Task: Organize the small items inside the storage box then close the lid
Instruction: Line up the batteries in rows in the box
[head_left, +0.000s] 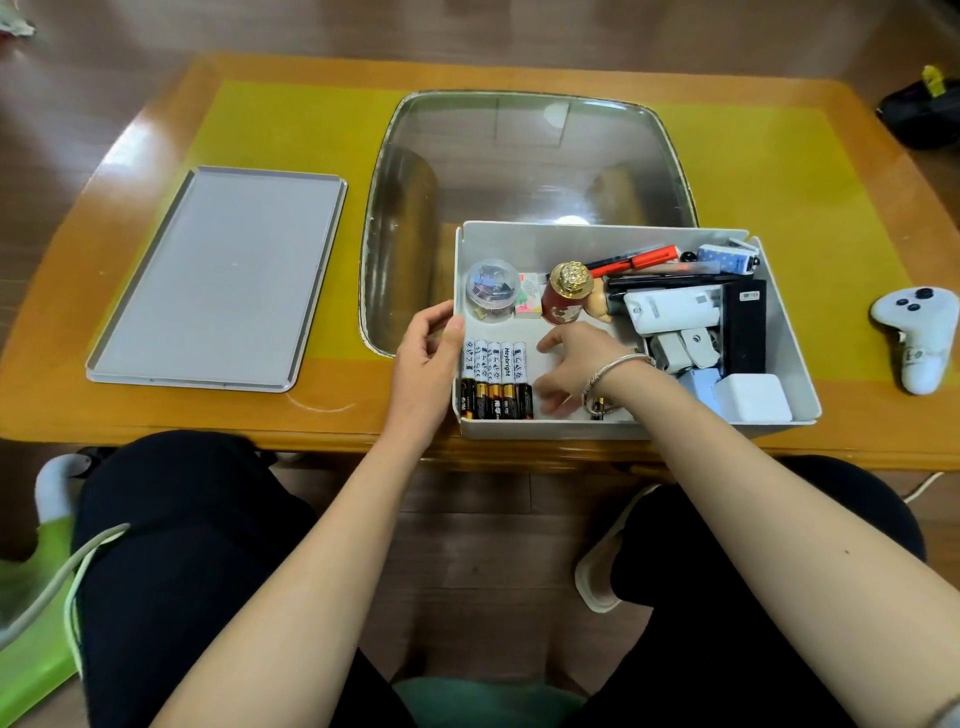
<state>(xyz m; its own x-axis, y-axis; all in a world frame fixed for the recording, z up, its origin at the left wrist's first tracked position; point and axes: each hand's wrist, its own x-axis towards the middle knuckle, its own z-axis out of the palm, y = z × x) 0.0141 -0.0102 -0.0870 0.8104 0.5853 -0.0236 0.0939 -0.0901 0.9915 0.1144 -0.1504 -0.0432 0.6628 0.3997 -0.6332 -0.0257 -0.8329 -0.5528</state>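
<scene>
Right hand (571, 369) relaxed inside storage box (795, 358); left hand (423, 358) grips rim; batteries (496, 379) aligned.

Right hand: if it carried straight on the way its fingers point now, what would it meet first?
The right hand points left across the box floor, so it would probably reach the row of batteries first; how high it is above the floor is unclear.

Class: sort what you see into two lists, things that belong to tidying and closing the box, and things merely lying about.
Belongs to the job:
storage box
grey lid
batteries
clip jar
red bottle
left hand
right hand

Lying about:
white controller
black bag
</scene>
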